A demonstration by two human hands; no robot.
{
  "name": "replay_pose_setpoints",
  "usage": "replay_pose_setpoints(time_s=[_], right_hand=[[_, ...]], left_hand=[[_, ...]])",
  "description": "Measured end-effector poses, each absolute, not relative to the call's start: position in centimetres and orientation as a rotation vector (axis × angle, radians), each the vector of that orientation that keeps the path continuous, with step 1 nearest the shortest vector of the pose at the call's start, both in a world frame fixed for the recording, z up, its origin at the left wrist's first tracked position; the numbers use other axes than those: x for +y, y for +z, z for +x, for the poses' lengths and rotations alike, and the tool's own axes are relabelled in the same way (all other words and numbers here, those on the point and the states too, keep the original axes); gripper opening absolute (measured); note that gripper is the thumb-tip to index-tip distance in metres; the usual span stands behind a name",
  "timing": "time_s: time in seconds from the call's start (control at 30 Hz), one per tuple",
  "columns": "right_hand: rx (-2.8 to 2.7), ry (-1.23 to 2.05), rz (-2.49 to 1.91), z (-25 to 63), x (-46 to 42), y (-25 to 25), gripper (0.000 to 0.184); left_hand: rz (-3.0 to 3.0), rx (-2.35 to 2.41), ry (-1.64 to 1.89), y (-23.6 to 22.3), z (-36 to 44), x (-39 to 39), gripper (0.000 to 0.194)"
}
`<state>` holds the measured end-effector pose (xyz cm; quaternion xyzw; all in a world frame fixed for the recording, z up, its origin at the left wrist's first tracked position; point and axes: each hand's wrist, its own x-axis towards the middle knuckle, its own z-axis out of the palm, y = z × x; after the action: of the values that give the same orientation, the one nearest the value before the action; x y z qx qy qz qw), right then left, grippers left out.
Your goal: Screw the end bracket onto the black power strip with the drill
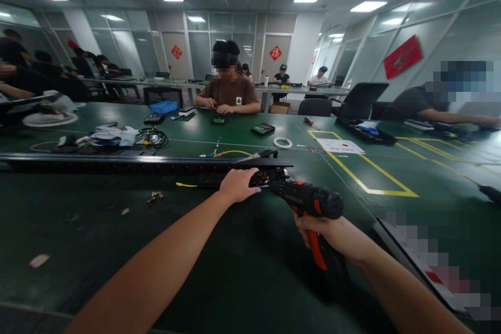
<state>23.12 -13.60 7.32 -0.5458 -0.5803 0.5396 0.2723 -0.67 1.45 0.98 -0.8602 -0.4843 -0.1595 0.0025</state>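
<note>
My right hand (324, 230) is wrapped around the handle of a black and orange cordless drill (313, 199). The drill points left, its nose close to the open end of a long black power strip (117, 167). Gripping that end is my left hand (238, 186), thumb and fingers bent around the black housing. Brass-coloured parts and wires show just right of my left fingers; the drill's tip against them is too small to make out. A yellow wire (187, 185) sticks out left of my left hand. Several small brass screws (155, 197) lie on the green table.
Behind the strip are bagged cables (113, 135), a blue bin (163, 107), a white tape roll (282, 142), a screwdriver (311, 123) and a paper sheet (340, 146). A person (229, 88) works across the table, another at right. A blurred-out flat panel (426, 271) lies near right.
</note>
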Motion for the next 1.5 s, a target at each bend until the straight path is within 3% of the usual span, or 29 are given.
replay_pose_setpoints(time_s=[0.57, 0.83, 1.5], right_hand=[[-1.526, 1.462, -1.444, 22.98, -13.71, 7.3, 0.019], [-1.512, 1.451, -1.473, 22.63, -13.8, 7.8, 0.029], [-1.498, 1.475, -1.448, 22.91, -13.68, 7.44, 0.017]], left_hand=[[-2.684, -1.492, -0.531, 0.84, -0.77, 1.55, 0.068], [-2.68, -1.515, -0.524, 0.96, -0.7, 1.44, 0.069], [-2.701, -1.52, -0.508, 1.17, -0.69, 1.29, 0.067]])
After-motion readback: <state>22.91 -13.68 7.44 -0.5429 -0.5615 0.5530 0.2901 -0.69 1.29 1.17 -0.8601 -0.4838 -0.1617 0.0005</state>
